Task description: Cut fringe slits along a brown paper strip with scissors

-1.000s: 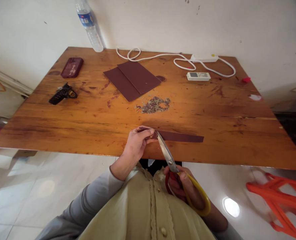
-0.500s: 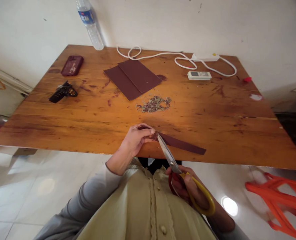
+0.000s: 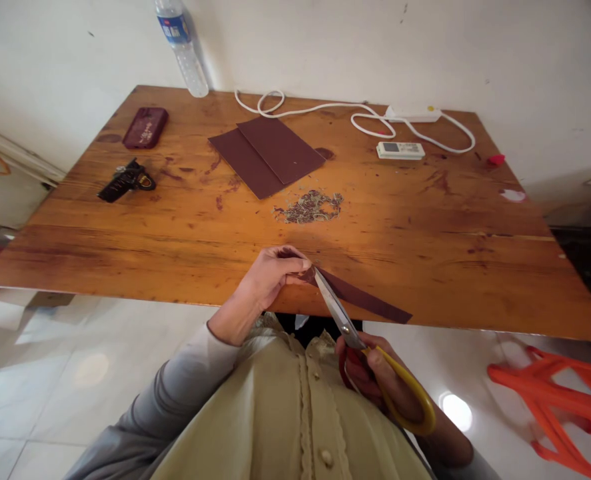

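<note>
My left hand (image 3: pixel 275 275) pinches one end of a narrow dark brown strip (image 3: pixel 370 298), perhaps sandpaper, over the table's front edge. The strip's free end points down to the right. My right hand (image 3: pixel 375 367) grips scissors (image 3: pixel 336 308) by their yellow and red handles. Their blade tips touch the strip right beside my left thumb; whether the blades are parted there I cannot tell. Beyond my hands lies a small heap of thin shreds (image 3: pixel 309 208). Two dark brown sheets (image 3: pixel 270 157) overlap behind the heap.
On the wooden table (image 3: pixel 185 253) are a black hair clip (image 3: pixel 128 180), a dark red phone case (image 3: pixel 146 128), a plastic bottle (image 3: pixel 182 50), a white remote (image 3: pixel 400 151) and a white cable with a power strip (image 3: pixel 412 114). An orange stool (image 3: pixel 555 387) stands at the right.
The strip's free end has dipped slightly lower. Both hands keep nearly the same place, with the scissors still at the strip. The view has shifted a little.
</note>
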{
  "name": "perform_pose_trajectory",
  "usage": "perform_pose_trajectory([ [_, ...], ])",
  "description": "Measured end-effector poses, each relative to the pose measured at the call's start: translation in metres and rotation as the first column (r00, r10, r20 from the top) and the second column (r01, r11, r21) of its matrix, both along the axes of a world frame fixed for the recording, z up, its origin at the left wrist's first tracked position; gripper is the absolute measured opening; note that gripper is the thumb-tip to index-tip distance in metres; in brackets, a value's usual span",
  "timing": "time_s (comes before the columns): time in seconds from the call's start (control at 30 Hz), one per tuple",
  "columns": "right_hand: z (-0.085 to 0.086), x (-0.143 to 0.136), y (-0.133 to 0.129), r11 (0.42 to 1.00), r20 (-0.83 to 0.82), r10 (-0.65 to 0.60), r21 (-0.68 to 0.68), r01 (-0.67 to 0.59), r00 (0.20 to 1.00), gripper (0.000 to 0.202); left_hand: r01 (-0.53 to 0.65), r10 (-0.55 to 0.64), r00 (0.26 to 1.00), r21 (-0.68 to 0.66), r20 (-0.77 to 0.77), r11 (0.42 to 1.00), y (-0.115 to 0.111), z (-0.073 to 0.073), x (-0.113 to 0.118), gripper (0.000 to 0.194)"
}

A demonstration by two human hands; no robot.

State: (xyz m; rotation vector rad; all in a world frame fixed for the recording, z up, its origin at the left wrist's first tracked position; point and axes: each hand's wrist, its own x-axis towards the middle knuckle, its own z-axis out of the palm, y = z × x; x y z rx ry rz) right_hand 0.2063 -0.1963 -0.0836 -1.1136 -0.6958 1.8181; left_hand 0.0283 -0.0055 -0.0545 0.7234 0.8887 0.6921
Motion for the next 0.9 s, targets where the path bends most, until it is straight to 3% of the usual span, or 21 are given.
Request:
perform_pose_trajectory([
  [0.33,0.003,0.011,-0.001,0.997,0.072,0.063,0.033,-0.066,0.995,0.055,0.097,-0.096,0.995,0.013,-0.038,0.995,0.005,-0.004,-0.008,0.016],
  [0.6,-0.006,0.018,-0.010,0.996,0.123,0.076,0.040,-0.081,0.989,0.062,0.122,-0.122,0.992,-0.026,-0.027,0.992,0.008,0.001,-0.009,0.016],
  [0.9,0.006,0.014,0.001,0.991,0.077,0.136,0.000,-0.136,0.988,0.060,0.188,-0.186,0.980,0.018,-0.063,0.982,0.010,0.003,-0.012,0.014],
])
